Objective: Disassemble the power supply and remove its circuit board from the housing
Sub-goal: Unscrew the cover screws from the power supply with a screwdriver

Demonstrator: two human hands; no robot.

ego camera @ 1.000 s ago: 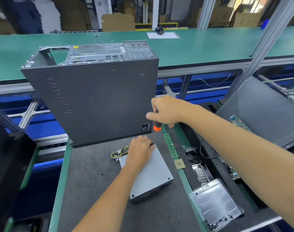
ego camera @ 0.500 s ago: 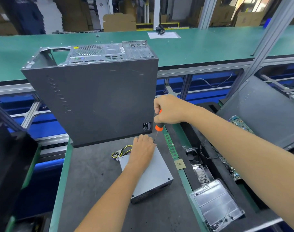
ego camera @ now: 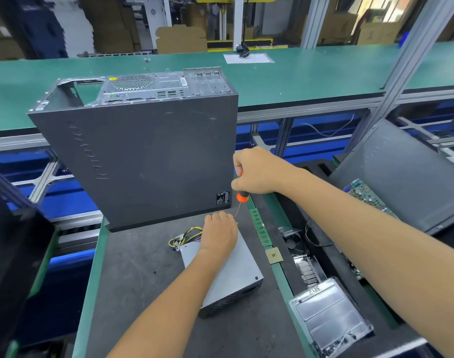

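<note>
The silver power supply (ego camera: 236, 277) lies flat on the dark mat, its yellow and black cables (ego camera: 186, 236) spilling out at the far left end. My left hand (ego camera: 219, 235) rests on its far end, fingers bent over the far edge. My right hand (ego camera: 257, 171) grips an orange-handled screwdriver (ego camera: 241, 196) held upright, and the thin shaft points down to the far right corner of the housing beside my left fingers. The tip itself is hidden behind them.
A grey computer case (ego camera: 143, 156) stands upright just behind the power supply. To the right lie a green memory stick (ego camera: 260, 229), a processor chip (ego camera: 273, 255), a heatsink (ego camera: 307, 271), a metal drive cage (ego camera: 329, 313) and a circuit board (ego camera: 365, 195). A green conveyor (ego camera: 298, 73) runs behind.
My right hand has shifted slightly on the screwdriver handle, which stays upright over the same corner. My left hand and the power supply have kept their place.
</note>
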